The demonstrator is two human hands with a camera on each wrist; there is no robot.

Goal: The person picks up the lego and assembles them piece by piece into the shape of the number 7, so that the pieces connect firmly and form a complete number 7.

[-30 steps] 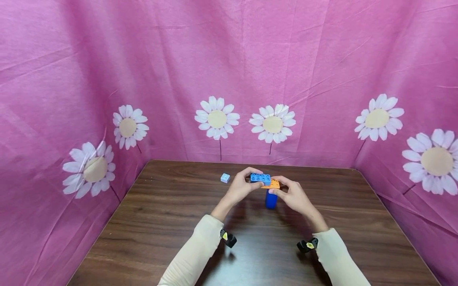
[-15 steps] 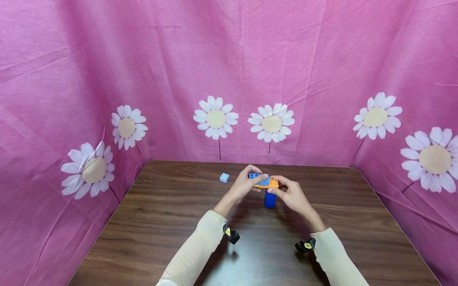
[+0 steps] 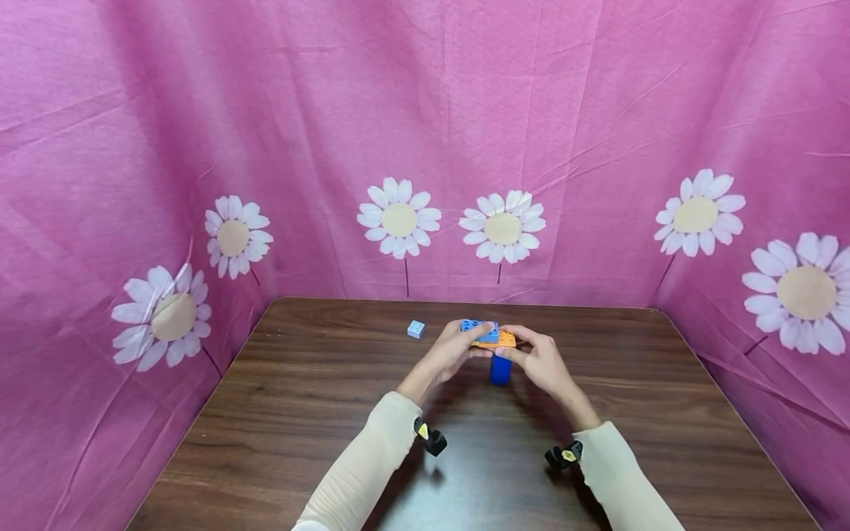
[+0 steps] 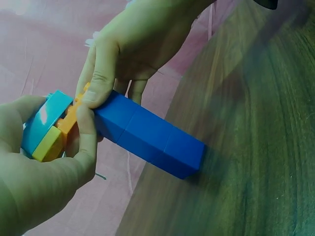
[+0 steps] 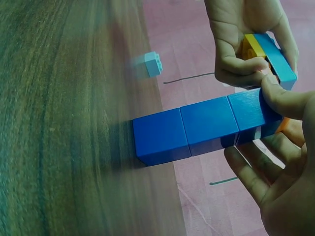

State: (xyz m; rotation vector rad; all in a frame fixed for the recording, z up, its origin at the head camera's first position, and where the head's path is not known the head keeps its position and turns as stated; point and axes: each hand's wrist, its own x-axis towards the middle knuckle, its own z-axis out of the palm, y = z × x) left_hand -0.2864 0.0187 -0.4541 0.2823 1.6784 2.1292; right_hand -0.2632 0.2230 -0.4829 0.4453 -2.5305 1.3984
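Observation:
A tower of three stacked dark blue blocks stands upright on the table, an orange brick on its top. The orange brick reaches out left past the tower. Over its left part sits a longer blue studded brick, with a yellow brick under the blue one's outer end. My left hand grips the blue brick, thumb on its top and fingers curled underneath. From the other side my right hand pinches the orange brick, its thumb overlapping the tower's top block.
A small light blue brick lies on the brown wooden table, left of the tower and toward the back edge. Behind and at both sides hangs a pink cloth with white daisies.
My left thumb has moved from the blue brick's near side onto its top, and the left fingers have moved from its far side to underneath. The right hand keeps its pinch.

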